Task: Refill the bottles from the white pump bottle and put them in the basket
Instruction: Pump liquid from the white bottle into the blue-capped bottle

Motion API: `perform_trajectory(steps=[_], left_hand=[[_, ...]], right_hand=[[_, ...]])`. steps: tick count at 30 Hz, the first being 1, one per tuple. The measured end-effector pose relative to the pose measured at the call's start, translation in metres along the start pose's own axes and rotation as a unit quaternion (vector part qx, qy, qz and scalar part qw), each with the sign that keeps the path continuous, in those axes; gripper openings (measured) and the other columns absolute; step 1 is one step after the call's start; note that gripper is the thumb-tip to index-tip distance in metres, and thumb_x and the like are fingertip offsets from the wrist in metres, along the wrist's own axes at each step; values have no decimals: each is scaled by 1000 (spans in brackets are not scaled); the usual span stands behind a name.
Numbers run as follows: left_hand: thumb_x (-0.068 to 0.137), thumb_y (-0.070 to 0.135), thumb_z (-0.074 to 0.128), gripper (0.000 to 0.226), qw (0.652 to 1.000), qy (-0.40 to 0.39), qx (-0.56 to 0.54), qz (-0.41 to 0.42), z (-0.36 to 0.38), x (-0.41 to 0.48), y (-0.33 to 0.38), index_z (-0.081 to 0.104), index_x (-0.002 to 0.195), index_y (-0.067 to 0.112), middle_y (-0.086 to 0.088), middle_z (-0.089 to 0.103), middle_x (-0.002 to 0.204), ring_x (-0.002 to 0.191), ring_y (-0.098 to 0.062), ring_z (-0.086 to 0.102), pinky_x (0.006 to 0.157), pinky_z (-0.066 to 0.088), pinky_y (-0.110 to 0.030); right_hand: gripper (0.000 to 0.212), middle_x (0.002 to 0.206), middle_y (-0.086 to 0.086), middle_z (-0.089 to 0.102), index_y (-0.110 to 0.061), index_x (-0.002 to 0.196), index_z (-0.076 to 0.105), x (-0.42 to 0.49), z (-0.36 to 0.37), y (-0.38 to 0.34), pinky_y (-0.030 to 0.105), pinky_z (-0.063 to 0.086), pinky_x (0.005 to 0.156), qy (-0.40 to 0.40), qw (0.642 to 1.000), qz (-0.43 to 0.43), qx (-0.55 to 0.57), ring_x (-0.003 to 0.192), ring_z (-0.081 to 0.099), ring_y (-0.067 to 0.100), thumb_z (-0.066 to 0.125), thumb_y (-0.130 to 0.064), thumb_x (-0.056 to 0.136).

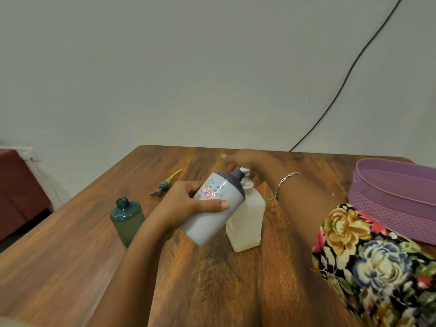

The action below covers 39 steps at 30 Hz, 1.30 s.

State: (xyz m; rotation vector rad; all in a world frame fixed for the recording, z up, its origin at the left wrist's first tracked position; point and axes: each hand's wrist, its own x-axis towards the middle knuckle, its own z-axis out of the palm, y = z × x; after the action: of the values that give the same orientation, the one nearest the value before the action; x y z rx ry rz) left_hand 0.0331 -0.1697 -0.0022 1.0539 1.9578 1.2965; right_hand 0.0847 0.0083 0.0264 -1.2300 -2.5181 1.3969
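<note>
Two bottles meet at the middle of the table (70, 267). My left grip (186, 201) is wrapped round the pale grey bottle (212, 225), thumb laid across its near side and fingers curled round the far side, holding it clear of the table and tilted up and away from the wrist. This bottle is a smooth, rounded cylinder with a dark navy shoulder and neck, a faint pattern of pale dots on the wall, and a small red-edged sticker (206, 192) with blue marks just above the thumb. Its neck sits right by the nozzle of the white pump bottle (247, 223).

That pump bottle stands upright on the table, touching or almost touching the grey one, just right of the left grip. It is square-sided, milky and translucent. My right grip (240, 159) lies on top of its pump head. The picture is blurred there, so I cannot tell whether the fingers curl round the head or only press on it. A chain bracelet (285, 180) hangs at that wrist, and a floral sleeve (377, 260) covers the arm.

Left of the left grip, a teal bottle (127, 220) stands with its mouth uncapped. Beyond it lies a loose pump (165, 184) with a yellow-green tube. Well to the right of the right grip sits the purple basket (389, 192).
</note>
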Motion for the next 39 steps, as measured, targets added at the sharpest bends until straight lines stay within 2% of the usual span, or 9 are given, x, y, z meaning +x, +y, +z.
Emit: perform_trajectory(steps=[2,6,14,18,26,29,32,35,39], left_hand=[[70,18,79,18,1000,-1,-8,-3,0,-2,-2,71,85,12,2,72,68,60,-8,67,52,51,-18],[63,21,85,31,999,2,-27,-22,1,-2,-8,71,88,8,-1,71,69,59,-8,66,51,52,-18],[69,22,78,25,1000,7,-13,-16,3,-2,-5,71,91,10,-1,73,73,62,-10,68,52,52,-19],[69,24,78,25,1000,1,-3,-8,-1,-3,1,71,90,11,-2,73,76,65,-12,69,54,52,-19],[61,30,77,39,1000,-7,-5,-23,2,-2,-9,70,93,9,0,71,74,61,-6,67,52,51,-16],[54,36,80,47,1000,-14,-6,-16,1,-3,-10,70,92,10,-2,72,76,63,-8,68,52,50,-17],[58,32,80,43,1000,-9,-10,-3,-1,-2,-6,71,93,9,-3,73,78,65,-11,69,53,52,-19],[66,25,81,31,1000,2,-1,2,-4,0,-1,71,90,9,-5,73,78,65,-12,69,55,53,-21],[56,33,86,48,1000,-6,12,-7,-3,0,-5,70,92,4,-6,72,78,62,-10,67,53,52,-19]], right_hand=[[44,126,17,56,-7,124,51,3,4,1,30,46,69,-7,1000,6,-17,103,57,23,44,-41,97],[36,73,10,48,-4,129,50,9,9,0,23,36,51,19,996,-23,-83,54,42,15,39,-24,101],[27,82,11,56,-3,94,56,20,10,4,27,44,57,80,994,-44,-52,61,53,22,54,-29,94],[38,117,17,59,-4,126,53,14,6,-4,29,46,65,67,995,-49,-63,75,55,25,48,-28,97],[33,71,13,52,3,116,61,17,18,2,26,37,49,49,989,-4,-137,51,45,19,38,-7,96],[36,100,17,60,1,124,56,18,20,2,27,40,58,67,992,-11,-111,60,52,19,37,-17,99],[50,129,18,52,1,135,41,14,10,-3,31,42,76,92,993,-54,-48,106,58,31,37,-35,101],[49,131,19,52,4,132,43,15,6,-11,34,43,88,93,990,-80,-65,115,54,32,35,-34,101],[49,132,19,52,3,126,51,19,15,-5,34,40,95,75,986,-62,-134,117,53,32,30,-34,103]])
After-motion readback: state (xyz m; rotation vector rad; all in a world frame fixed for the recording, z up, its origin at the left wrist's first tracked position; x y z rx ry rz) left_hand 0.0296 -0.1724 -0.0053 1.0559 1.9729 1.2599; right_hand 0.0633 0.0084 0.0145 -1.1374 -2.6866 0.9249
